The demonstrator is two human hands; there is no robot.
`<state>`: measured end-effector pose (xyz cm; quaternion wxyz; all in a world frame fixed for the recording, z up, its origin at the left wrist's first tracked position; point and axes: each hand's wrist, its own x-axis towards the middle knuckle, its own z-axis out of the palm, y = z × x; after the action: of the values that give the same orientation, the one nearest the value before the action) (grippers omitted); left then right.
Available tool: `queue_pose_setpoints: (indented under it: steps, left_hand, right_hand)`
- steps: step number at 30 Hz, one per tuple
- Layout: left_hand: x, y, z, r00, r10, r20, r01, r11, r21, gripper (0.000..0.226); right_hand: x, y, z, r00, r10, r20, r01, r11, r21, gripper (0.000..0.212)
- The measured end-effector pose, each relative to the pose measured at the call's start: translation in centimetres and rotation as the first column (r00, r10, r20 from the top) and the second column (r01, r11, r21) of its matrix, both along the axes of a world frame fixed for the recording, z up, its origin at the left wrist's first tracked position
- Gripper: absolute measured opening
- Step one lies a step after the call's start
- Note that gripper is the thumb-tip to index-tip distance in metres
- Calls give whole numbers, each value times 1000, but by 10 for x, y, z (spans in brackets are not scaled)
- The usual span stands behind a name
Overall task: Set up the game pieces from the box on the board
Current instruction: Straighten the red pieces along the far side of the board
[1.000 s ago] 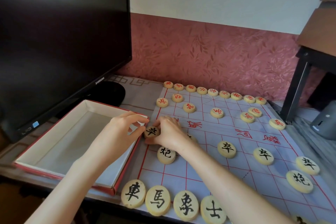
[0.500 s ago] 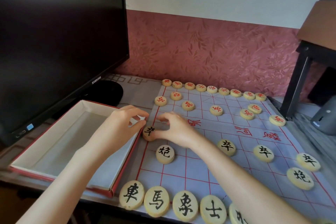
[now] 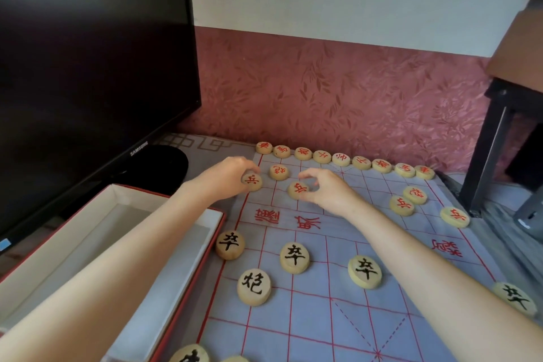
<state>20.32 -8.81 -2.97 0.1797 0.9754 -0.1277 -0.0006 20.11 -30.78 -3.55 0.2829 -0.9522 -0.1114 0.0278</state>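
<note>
A pale blue cloth board [image 3: 329, 311] with red lines lies on the desk. Round wooden pieces stand on it: red-marked ones along the far edge, black-marked ones nearer me. My left hand [image 3: 223, 178] holds a red soldier piece [image 3: 251, 181] at the board's far left edge. My right hand [image 3: 329, 191] pinches a second red soldier piece [image 3: 297, 189] a little to the right. A red cannon piece [image 3: 279, 172] sits between the two hands. The open box [image 3: 97, 247], red-rimmed and white inside, lies left of the board.
A black monitor [image 3: 88, 62] on its round stand [image 3: 164, 164] rises at the left, behind the box. A dark table leg [image 3: 484, 153] stands at the board's far right corner. A pink patterned wall closes the back.
Both hands have left the black soldier at the board's left edge and reached forward to the red side. Each now holds a red soldier piece. My view has moved closer.
</note>
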Motion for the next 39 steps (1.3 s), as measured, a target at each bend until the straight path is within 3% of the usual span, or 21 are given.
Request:
queue_pose_setpoints:
  steps: [3,7,12,15,18,22,25,28,33,39]
  left_hand:
    - [15,-1,-6,997,78,-25,-78,997,-2,44]
    - [26,-7,-18,974,228,11,-227,971,-75,63]
    - [34,-13,-25,946,321,42,-315,943,-110,61]
    - [37,-10,-28,950,313,-5,-310,938,-158,48]
    - [40,-5,-27,975,209,-79,-221,957,-190,37]
    - [39,-4,-19,992,6,-126,-26,988,-154,40]
    - [39,-2,-15,989,-58,-134,28,975,-219,50]
    - [38,-2,-15,996,-4,-90,-24,952,-306,46]
    - [37,-1,-27,987,151,-60,-161,957,-242,61]
    - [37,2,-32,984,159,-78,-174,952,-253,44]
  right_hand:
    - [12,5,-2,999,-46,10,46,999,-5,60]
    - [21,13,-7,992,-118,51,123,986,-112,65]
    - [28,19,-18,982,-171,85,183,970,-161,48]
    - [30,17,-20,989,-146,38,149,986,-78,39]
    - [31,12,-21,995,-98,-34,98,995,-8,43]
    - [29,5,-20,990,7,-140,4,997,76,55]
    - [26,1,-15,992,22,-125,-7,992,124,63]
    - [26,-2,-16,998,-19,-57,23,996,81,67]
    - [22,3,-21,997,-78,-1,78,996,-31,65]
    - [28,3,-26,997,-63,-38,64,998,12,56]
